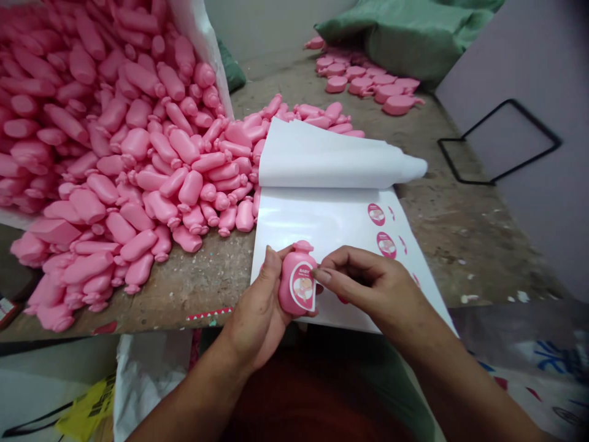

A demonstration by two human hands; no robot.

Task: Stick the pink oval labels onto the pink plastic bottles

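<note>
A small pink plastic bottle is upright in my left hand, thumb along its side and fingers behind it. On its front sits a round pink and white sticker with the word BABY, its right edge near my right fingertips. My right hand has thumb and forefinger pinched at that edge of the sticker. Beneath both hands lies a white sticker sheet, its upper pages folded back. A few round stickers remain along its right side, partly covered by my right hand.
A large heap of pink bottles spills from a white sack on the left. Flat-lying pink bottles rest at the back near a green sack. A black wire frame leans at the right wall.
</note>
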